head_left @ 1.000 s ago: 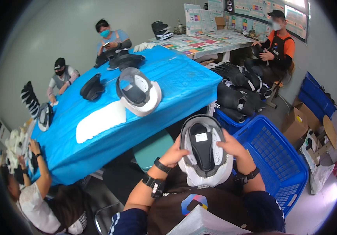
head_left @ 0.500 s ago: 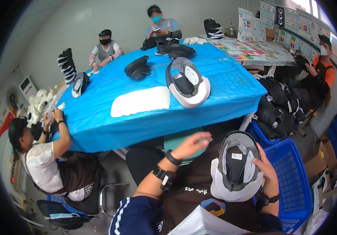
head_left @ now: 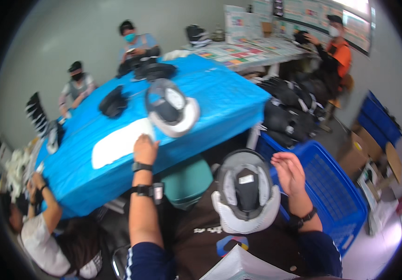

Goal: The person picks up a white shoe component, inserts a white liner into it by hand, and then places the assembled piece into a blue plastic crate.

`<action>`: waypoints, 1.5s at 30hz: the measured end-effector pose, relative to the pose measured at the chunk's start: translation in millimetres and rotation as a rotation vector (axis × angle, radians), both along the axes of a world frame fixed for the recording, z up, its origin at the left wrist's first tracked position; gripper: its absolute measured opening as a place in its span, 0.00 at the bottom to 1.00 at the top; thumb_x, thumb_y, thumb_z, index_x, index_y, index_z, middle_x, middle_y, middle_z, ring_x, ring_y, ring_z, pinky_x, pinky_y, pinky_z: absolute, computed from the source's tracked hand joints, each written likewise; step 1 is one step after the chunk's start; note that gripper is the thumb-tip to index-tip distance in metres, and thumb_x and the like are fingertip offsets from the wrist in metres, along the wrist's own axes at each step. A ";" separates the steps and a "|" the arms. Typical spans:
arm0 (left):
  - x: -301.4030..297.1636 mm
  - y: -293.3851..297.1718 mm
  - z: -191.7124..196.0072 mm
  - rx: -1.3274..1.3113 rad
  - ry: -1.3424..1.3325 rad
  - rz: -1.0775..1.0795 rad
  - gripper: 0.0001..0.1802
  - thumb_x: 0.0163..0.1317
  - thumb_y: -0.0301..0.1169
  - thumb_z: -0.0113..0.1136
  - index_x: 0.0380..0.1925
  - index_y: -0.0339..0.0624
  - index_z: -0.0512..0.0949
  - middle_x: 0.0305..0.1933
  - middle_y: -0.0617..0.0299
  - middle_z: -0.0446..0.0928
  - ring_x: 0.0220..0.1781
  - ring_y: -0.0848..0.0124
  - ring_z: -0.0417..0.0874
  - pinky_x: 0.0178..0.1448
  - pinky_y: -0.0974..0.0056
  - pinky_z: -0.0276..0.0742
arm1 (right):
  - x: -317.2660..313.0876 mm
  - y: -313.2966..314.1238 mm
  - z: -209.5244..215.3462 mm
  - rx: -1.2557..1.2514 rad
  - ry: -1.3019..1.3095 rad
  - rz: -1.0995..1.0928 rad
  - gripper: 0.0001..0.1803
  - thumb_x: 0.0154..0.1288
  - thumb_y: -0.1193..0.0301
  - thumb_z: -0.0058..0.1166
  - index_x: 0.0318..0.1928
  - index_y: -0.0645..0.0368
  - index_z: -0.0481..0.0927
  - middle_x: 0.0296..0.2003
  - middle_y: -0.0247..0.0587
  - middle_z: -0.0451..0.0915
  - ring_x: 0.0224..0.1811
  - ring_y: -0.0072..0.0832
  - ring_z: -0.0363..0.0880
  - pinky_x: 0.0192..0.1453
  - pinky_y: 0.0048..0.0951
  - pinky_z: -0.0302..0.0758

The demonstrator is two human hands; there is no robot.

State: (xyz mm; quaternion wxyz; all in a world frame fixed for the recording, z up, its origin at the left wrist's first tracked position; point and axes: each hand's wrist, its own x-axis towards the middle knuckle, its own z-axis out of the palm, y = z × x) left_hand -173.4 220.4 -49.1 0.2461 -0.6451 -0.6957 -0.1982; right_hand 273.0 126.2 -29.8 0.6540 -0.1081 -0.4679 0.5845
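Note:
A helmet liner [head_left: 246,196], dark grey inside with a white padded lower rim and a small white label, lies against my dark apron. My right hand [head_left: 290,171] is beside its right edge, raised and apart from it, fingers extended and holding nothing. Stretched forward to the table, my left hand [head_left: 146,148] reaches over the right end of a white pad stack [head_left: 121,143]. Its fingers look extended, though slightly blurred; whether the fingertips press on the pads I cannot tell. Just beyond that hand stands another white-rimmed liner [head_left: 189,119] on the blue-covered table.
The blue-covered table [head_left: 219,100] carries several dark liners [head_left: 113,101]. At my right stands a blue basket [head_left: 336,196], with a heap of black pieces [head_left: 289,121] behind it. A green stool [head_left: 189,182] is under the table edge. Co-workers sit left, behind and right.
My left hand has moved forward to the white pads. My right hand has let go of the liner, which now rests against my apron. The view has turned rightward.

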 end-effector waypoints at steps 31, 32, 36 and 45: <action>-30.5 23.1 28.1 -0.035 -0.329 0.181 0.35 0.40 0.35 0.66 0.50 0.33 0.67 0.44 0.42 0.70 0.45 0.48 0.72 0.51 0.57 0.70 | 20.6 -20.4 29.3 0.025 0.491 0.328 0.12 0.54 0.67 0.39 0.16 0.53 0.61 0.15 0.30 0.60 0.22 0.22 0.57 0.30 0.22 0.59; -35.3 23.4 26.8 0.008 -0.334 0.169 0.35 0.40 0.35 0.66 0.49 0.32 0.66 0.44 0.43 0.70 0.46 0.48 0.72 0.51 0.58 0.69 | 19.1 -20.7 29.1 0.029 0.489 0.329 0.12 0.54 0.67 0.39 0.16 0.53 0.61 0.15 0.30 0.60 0.22 0.22 0.57 0.30 0.22 0.59; -57.6 19.8 22.7 0.032 -0.388 0.168 0.30 0.40 0.33 0.65 0.44 0.28 0.70 0.37 0.44 0.73 0.41 0.51 0.75 0.46 0.58 0.71 | 13.4 -10.1 14.3 -0.012 0.287 0.321 0.11 0.57 0.69 0.42 0.19 0.57 0.66 0.20 0.34 0.65 0.26 0.26 0.63 0.34 0.25 0.61; -3.4 -47.9 51.6 0.695 -0.629 0.013 0.11 0.59 0.32 0.52 0.35 0.33 0.71 0.32 0.51 0.75 0.31 0.60 0.76 0.37 0.62 0.72 | -5.7 -18.7 16.9 0.505 -1.017 -0.210 0.07 0.60 0.71 0.46 0.30 0.62 0.73 0.28 0.40 0.74 0.33 0.34 0.71 0.40 0.30 0.67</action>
